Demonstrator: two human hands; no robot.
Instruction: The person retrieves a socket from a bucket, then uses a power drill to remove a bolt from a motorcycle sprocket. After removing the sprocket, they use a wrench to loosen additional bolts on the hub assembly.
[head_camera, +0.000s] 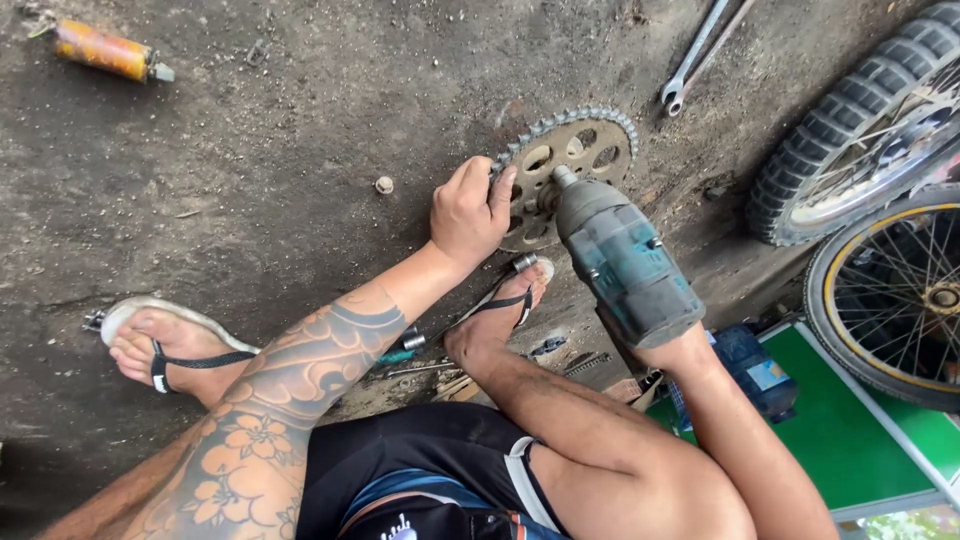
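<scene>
We wear black shorts with a white-and-blue stripe (430, 470), black-strapped flip-flop sandals (160, 345), and a floral and wave-patterned tattoo (290, 400) covers our bare left forearm.

A worn, grey-brown toothed sprocket (568, 165) with round cut-outs lies flat on the dirty floor (280, 150), and a scuffed teal impact wrench (620, 258) stands tilted with its socket nose on the sprocket's centre.
</scene>
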